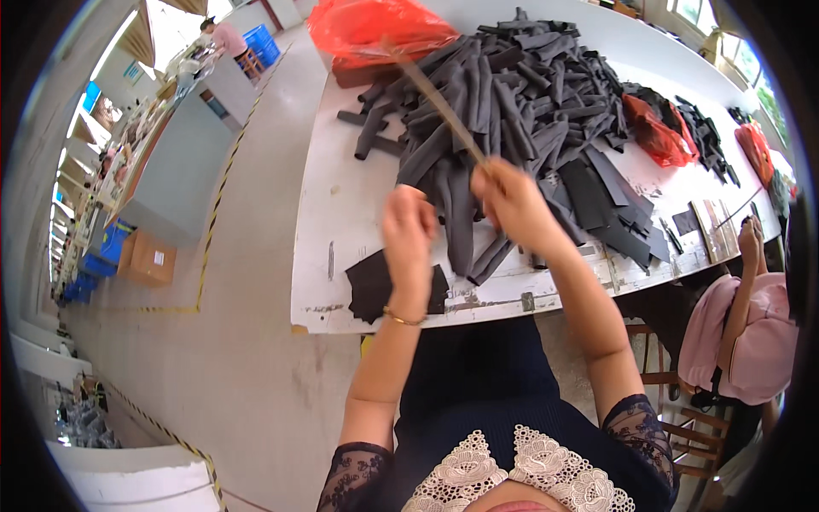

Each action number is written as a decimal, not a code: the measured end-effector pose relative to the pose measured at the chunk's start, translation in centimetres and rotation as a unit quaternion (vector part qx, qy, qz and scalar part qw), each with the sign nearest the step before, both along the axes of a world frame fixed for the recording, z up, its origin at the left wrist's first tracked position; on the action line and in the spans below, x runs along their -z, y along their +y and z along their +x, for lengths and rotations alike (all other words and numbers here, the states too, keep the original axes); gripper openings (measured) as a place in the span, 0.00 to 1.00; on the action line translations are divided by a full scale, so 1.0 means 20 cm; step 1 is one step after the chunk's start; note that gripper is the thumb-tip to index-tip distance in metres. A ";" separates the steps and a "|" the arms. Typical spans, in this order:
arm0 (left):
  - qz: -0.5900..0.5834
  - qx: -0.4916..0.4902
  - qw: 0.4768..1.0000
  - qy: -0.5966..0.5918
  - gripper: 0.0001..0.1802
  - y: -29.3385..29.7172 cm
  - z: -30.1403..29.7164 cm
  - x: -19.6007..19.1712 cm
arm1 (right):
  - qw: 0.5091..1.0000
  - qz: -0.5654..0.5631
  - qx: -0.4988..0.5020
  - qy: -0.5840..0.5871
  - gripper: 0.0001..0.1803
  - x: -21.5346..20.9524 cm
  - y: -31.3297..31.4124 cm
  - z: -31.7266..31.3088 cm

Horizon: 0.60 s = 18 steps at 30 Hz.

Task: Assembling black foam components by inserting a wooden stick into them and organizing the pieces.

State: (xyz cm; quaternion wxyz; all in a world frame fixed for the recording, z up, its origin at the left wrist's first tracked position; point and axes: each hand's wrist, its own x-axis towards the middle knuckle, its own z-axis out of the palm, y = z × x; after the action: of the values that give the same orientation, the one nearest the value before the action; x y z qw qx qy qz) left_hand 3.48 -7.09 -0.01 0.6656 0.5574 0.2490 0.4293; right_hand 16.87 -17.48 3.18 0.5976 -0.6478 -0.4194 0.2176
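My right hand (pixel 514 203) is closed around one end of a long thin stick (pixel 439 104). The stick slants up and left over a large heap of dark grey fabric tubes (pixel 503 94). Blurred by motion, my left hand (pixel 409 224) is beside the near left edge of the heap, its fingers curled; whatever they hold, if anything, is hidden. Under my left wrist lie flat dark fabric pieces (pixel 368 286). Several flat dark strips (pixel 601 200) lie right of my right hand, at the heap's near right side.
The white table (pixel 328 230) has its left edge beside an aisle. A red plastic bag (pixel 375 30) sits at the far left corner, and another red bag (pixel 661 132) lies right. A co-worker in pink (pixel 742 333) sits at the right. A cardboard box (pixel 147 258) stands across the aisle.
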 end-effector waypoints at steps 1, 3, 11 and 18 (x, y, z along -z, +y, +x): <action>0.037 -0.033 0.999 0.004 0.15 0.06 -0.05 -0.01 | 0.996 0.033 0.059 -0.053 0.09 -0.01 0.10 0.07; 0.147 -0.035 0.987 0.049 0.12 0.19 -0.16 0.01 | 0.977 0.051 0.146 -0.149 0.13 -0.09 0.30 0.26; 0.533 0.073 0.780 0.320 0.10 0.31 -0.34 0.27 | 0.985 0.020 0.118 -0.128 0.14 0.07 0.18 0.32; 0.367 0.149 0.875 0.279 0.07 0.39 -0.33 0.19 | 0.929 -0.055 0.047 -0.364 0.09 0.15 -0.45 0.20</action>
State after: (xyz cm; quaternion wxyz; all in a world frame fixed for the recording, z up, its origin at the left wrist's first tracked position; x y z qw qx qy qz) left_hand -3.20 0.80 -3.75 0.3724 0.8888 0.1625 0.2121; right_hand 20.90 -26.52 0.23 0.3774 -0.7332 -0.5643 -0.0387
